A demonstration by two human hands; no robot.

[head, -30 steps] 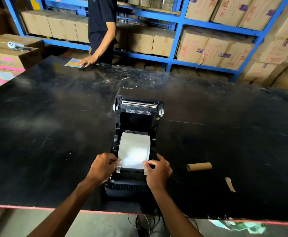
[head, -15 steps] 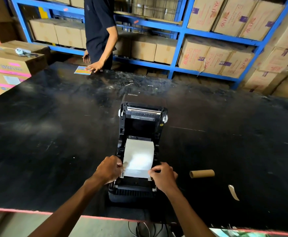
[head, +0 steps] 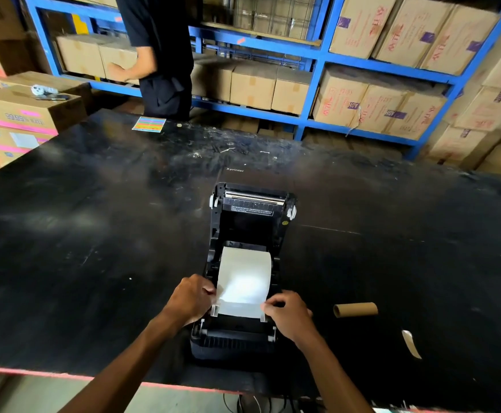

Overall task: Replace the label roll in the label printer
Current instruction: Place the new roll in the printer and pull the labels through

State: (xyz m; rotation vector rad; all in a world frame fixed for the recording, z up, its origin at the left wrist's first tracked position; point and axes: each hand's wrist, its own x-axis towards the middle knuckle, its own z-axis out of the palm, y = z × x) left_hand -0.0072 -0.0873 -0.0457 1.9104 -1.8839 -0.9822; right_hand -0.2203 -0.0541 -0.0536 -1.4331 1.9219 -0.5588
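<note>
A black label printer [head: 237, 342] stands near the table's front edge with its lid [head: 250, 201] swung open toward the far side. A white label roll [head: 244, 281] sits in its bay, and its loose end lies forward between two white paper guides. My left hand [head: 191, 299] pinches the left edge of the label strip at the left guide. My right hand [head: 288, 314] pinches the right edge at the right guide. An empty brown cardboard core [head: 355, 310] lies on the table to the right of the printer.
The black table [head: 94, 234] has a red front edge. A torn paper scrap [head: 411, 342] lies at the right. A colourful sticker sheet [head: 149, 124] lies at the far edge near a standing person [head: 160, 55]. Blue shelves [head: 311, 84] hold cardboard boxes; more boxes [head: 20, 114] are stacked left.
The person at the far side lifted a hand off the sticker sheet and turned to the shelf. My hands stay at the label strip's edges; the view has shifted slightly.
</note>
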